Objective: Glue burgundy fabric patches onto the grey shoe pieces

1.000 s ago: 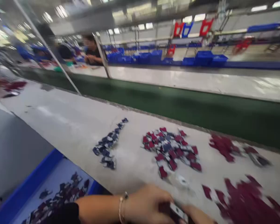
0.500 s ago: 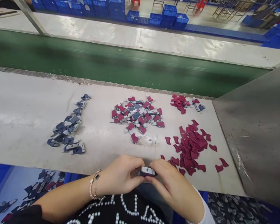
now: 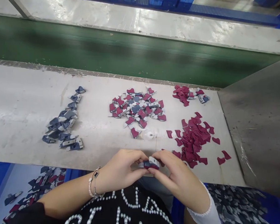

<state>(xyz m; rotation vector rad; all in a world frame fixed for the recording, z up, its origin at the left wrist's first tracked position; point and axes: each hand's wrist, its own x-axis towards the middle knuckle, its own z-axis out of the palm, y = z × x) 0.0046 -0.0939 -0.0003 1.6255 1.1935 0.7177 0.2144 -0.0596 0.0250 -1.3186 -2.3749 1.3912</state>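
Between my two hands, over the table's front edge, is a small grey, dark blue and maroon plastic part point(image 3: 151, 163). My left hand point(image 3: 123, 168) pinches its left end between thumb and fingers. My right hand point(image 3: 175, 174) grips the other end, its thumb along the near side. The fingers cover both ends of the part. Just beyond my right hand lies a loose pile of flat maroon pieces point(image 3: 193, 140). Farther off, in the middle, is a heap of grey parts with maroon or blue faces point(image 3: 137, 107).
Blue-and-grey parts point(image 3: 64, 121) form a row on the left of the white table point(image 3: 102, 143). More maroon pieces point(image 3: 182, 94) lie at the back right. A metal panel point(image 3: 256, 124) bounds the right side. Behind runs a green belt point(image 3: 107, 56). Bins of parts point(image 3: 4, 174) sit below.
The part has turned in my fingers, with its light grey block now tilted up at the right and maroon showing below. The camera view has tipped downward.
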